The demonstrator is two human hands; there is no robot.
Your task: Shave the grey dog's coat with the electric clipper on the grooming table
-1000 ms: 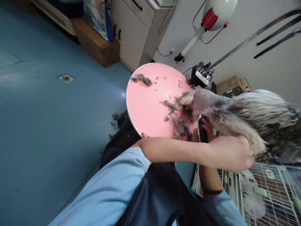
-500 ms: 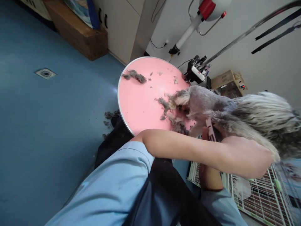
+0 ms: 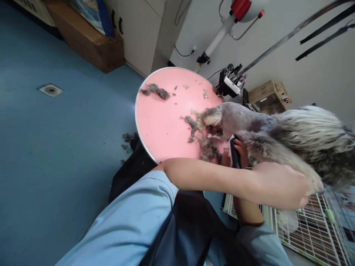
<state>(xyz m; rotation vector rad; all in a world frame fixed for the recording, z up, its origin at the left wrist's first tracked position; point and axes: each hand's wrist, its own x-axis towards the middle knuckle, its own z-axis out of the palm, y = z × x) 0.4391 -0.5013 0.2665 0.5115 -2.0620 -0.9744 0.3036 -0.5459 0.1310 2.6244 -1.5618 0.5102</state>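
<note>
A grey and white dog [image 3: 244, 116] is on a round pink grooming table [image 3: 158, 125]. Its body is clipped short, while the fur toward its head is long and shaggy. My left hand [image 3: 283, 184], its arm stretched across my front, is closed around the end of the dog's furry foreleg [image 3: 296, 168]. Beneath that forearm, my right hand [image 3: 242, 152] grips a dark hair clipper [image 3: 235, 152], held against or close to the dog's belly side. My left forearm hides part of the right arm. Cut fur [image 3: 209, 147] lies under the dog.
More fur tufts [image 3: 156, 91] lie on the table's far side. A metal grooming arm [image 3: 280, 44] with black straps rises at upper right, near a tool holder [image 3: 230, 83]. A white wire cage [image 3: 313, 225] stands lower right. A cardboard box [image 3: 91, 48] sits by the cabinet [image 3: 141, 33].
My right hand and the clipper have moved left and up along the dog's underside, the clipper turning more upright. My left hand has shifted slightly left with the foreleg. The view moved slightly.
</note>
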